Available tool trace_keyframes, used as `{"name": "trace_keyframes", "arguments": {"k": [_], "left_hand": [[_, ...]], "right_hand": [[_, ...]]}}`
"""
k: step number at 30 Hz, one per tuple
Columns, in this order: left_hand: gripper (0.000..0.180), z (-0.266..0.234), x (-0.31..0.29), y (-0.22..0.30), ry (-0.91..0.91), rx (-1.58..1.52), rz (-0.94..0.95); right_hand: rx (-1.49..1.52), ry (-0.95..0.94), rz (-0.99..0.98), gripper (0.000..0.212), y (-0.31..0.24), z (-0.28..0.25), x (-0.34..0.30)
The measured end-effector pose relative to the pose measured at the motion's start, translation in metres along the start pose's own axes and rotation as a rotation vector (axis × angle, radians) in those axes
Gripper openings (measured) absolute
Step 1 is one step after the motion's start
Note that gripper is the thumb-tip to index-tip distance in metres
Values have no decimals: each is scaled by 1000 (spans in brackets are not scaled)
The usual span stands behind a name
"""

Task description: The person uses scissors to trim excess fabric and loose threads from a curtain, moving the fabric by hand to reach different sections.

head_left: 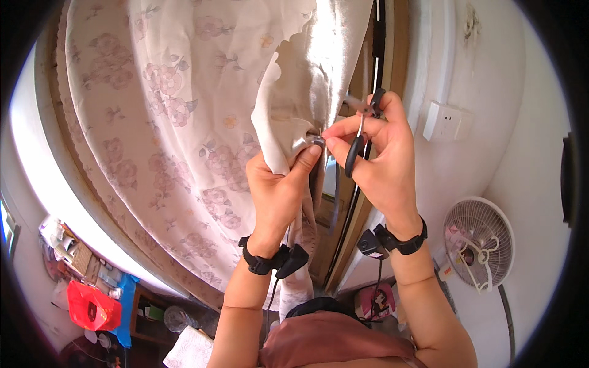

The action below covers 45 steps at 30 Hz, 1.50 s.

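Note:
A pale floral curtain (208, 80) hangs in front of me, its edge gathered into a bunch at the middle. My left hand (276, 193) is closed on that bunch, the thumb pressing beside a small dark, shiny band (317, 140) around the cloth. Hooked on the fingers of my right hand (392, 162) is a pair of scissors with black handles (354, 157). The blades point up and left, partly in front of the cloth. My right thumb and index fingertip pinch together next to the band; what lies between them is too small to make out.
A white electric fan (480, 242) stands at the right, below a wall socket (446, 121). Behind the curtain's right edge runs a wooden frame (392, 46). At the lower left, a red plastic bag (92, 306) and assorted small items crowd a table.

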<state>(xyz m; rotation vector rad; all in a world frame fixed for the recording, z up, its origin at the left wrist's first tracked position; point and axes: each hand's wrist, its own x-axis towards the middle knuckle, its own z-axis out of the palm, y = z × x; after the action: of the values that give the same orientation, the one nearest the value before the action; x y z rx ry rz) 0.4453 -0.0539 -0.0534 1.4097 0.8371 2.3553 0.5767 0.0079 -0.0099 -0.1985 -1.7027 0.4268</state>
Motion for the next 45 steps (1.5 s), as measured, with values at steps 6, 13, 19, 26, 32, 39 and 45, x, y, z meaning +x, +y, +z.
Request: {"name": "trace_keyframes", "arguments": {"k": [6,13,19,26,32,39,45], "left_hand": [[14,-9,5,7,-43,267,39],[15,-9,6,10,-82,326,139],[14,-12,3,13,-32,209,32],[13,-10,3,17,-69,232,16],[14,-8,4,15,-83,240,48],[17,-7,4,14,-105,266,1],[15,-5,5,13,-73,238,-9]], "right_hand": [[-192,-95,-59,50,-15,-2,8],[-201,-143,-143,58,-12,2,13],[25,-39,-68,21,4,-12,22],[71,-118,-30,26,-4,-5,16],[-99,-176,-128,50,-14,-5,13],[-60,-80,-200,51,4,-5,17],[112,-84,-90,47,10,-14,22]]}}
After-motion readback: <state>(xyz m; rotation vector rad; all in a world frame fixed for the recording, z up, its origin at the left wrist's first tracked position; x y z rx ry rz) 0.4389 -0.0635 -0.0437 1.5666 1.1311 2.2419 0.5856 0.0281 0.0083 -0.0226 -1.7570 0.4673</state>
